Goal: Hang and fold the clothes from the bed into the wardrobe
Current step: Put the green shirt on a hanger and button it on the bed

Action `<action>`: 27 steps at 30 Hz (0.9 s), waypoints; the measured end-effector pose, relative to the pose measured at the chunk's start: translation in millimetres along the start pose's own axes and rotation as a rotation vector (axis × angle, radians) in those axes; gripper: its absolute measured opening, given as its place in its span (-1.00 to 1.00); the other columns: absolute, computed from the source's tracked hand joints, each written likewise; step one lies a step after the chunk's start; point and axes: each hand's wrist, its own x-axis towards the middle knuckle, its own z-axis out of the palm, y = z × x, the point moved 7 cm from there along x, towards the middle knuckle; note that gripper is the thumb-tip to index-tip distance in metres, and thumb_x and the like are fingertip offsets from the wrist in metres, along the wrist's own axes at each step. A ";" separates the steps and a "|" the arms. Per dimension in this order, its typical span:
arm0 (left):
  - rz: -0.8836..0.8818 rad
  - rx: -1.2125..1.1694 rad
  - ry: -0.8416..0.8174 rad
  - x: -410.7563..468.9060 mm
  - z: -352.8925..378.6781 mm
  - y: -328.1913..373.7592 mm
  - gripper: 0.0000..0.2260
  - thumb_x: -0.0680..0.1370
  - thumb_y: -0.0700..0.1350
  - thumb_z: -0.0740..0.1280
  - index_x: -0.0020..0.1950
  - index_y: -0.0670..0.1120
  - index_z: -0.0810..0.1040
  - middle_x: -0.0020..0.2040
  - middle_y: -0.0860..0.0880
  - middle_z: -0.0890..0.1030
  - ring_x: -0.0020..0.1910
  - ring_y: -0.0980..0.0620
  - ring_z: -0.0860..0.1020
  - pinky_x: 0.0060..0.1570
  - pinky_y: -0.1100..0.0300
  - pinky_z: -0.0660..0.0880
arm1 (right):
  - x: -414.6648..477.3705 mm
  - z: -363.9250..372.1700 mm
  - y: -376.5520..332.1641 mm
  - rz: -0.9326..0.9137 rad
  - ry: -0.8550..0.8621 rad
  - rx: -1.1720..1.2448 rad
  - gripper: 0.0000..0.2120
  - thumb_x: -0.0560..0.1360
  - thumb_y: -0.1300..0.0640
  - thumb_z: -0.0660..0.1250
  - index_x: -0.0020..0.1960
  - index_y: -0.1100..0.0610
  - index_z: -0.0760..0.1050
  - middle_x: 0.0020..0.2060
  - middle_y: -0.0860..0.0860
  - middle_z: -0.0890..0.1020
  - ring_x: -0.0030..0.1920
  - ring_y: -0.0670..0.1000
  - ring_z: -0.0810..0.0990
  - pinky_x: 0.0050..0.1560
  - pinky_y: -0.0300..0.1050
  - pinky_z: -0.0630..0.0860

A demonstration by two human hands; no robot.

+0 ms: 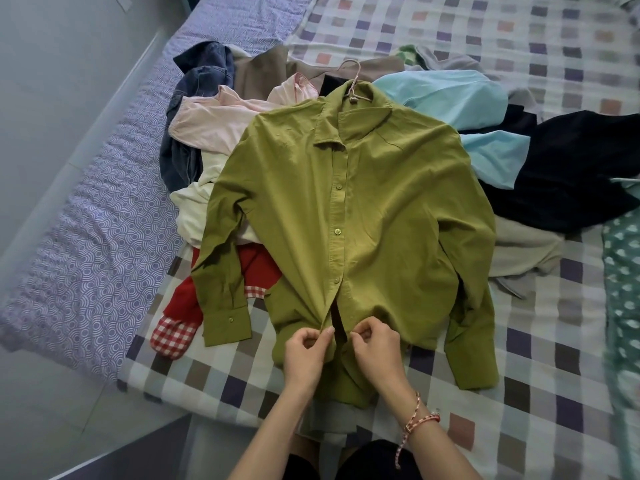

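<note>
Left hand, right hand: each grip pinched closed on green shirt placket edge near hem

left hand: pinch grip | right hand: pinch grip | forearms converging

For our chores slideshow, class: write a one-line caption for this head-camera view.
Both hands, left hand and right hand, button the hem of an olive-green shirt on a pink hanger atop piled clothes.

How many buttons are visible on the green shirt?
5: four down the green shirt placket at, one on the cuff. More may hide under the hands.
</note>
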 end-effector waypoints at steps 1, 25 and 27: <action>0.022 0.008 -0.005 -2.2 0.6 1.4 -0.81 0.47 -0.09 0.40 -0.24 -0.18 0.52 -0.34 -0.04 0.51 -0.32 0.08 0.45 -0.33 0.32 0.41 | -1.3 0.4 0.0 -0.006 -0.019 -0.012 -0.94 0.51 0.23 0.32 -0.04 0.19 0.56 -0.25 -0.04 0.54 -0.26 -0.18 0.48 -0.35 -0.49 0.39; 0.065 -0.076 0.082 -29.1 18.9 23.3 -0.95 0.52 -0.20 0.35 -0.12 -0.08 0.57 -0.24 0.06 0.59 -0.21 0.18 0.54 -0.32 0.48 0.46 | -12.6 -4.7 4.7 0.127 -0.089 0.558 -0.87 0.49 0.35 0.31 -0.14 0.15 0.55 -0.31 0.04 0.62 -0.37 -0.13 0.57 -0.30 -0.35 0.53; 0.063 -0.061 0.080 -30.1 19.8 22.5 -0.95 0.52 -0.20 0.35 -0.13 -0.06 0.57 -0.24 0.07 0.59 -0.21 0.17 0.55 -0.33 0.48 0.46 | -13.5 -5.2 5.6 0.121 -0.090 0.558 -0.86 0.50 0.35 0.31 -0.14 0.15 0.55 -0.31 0.04 0.62 -0.37 -0.14 0.57 -0.29 -0.35 0.53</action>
